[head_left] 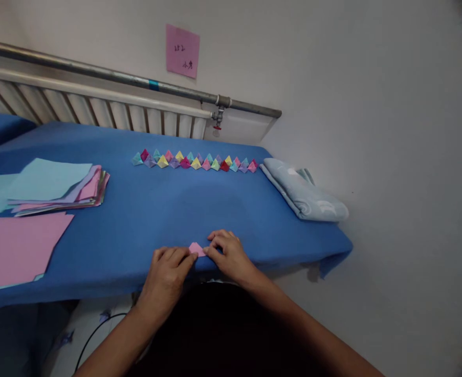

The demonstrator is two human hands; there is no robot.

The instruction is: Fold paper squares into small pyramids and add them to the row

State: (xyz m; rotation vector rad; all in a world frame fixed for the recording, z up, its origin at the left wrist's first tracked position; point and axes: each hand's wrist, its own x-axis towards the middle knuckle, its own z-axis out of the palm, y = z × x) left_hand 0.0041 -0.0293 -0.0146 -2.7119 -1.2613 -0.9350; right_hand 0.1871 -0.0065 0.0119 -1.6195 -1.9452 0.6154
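A small folded piece of pink paper (197,249) lies at the front edge of the blue-covered table (136,235). My left hand (169,272) pinches its left side between thumb and fingers. On the other side, my right hand (228,254) grips the right corner with thumb and forefinger, its other fingers curled. Part of the paper is hidden under the fingertips. Farther back, small folded paper pieces (195,163) in many colours stand in two staggered rows.
At the left lie a stack of coloured paper (52,180) and pink sheets (19,248). A folded light-blue cloth (304,191) rests at the right end. Behind the table run a radiator (136,116) and a pipe (109,73); a pink note (183,51) hangs on the wall.
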